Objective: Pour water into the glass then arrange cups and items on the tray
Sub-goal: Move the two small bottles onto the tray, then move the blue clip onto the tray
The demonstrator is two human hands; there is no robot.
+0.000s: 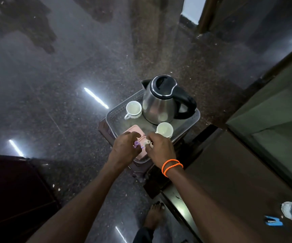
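Pinched in the left hand [126,146]: one small purple item [136,144], held in curled fingers over the pink container [134,131]. Pinched in the right hand [161,147]: one small white item [148,141], fingers curled round it, beside the purple one; what either item is cannot be told. Both hands sit close together above the near end of the tray [117,116].

Tray: grey, perforated rim, resting on a dark brown stand [104,128] on the floor. Contents as follows.
- Pink container, lidded, at the near left part of the tray, partly hidden under the hands.
- White cup [133,109] with handle, far left, upright, just beside the kettle.
- Second white cup [164,130], near right, upright, just beyond the right hand.
- Kettle [161,100], steel body, black lid and handle, at the far end, spout pointing away to the left.

Right wrist: two orange bands [171,166].

Surroundings: dark speckled polished floor [62,93] with light reflections; a dark wooden surface [238,172] to the right; a bare foot [154,214] below.
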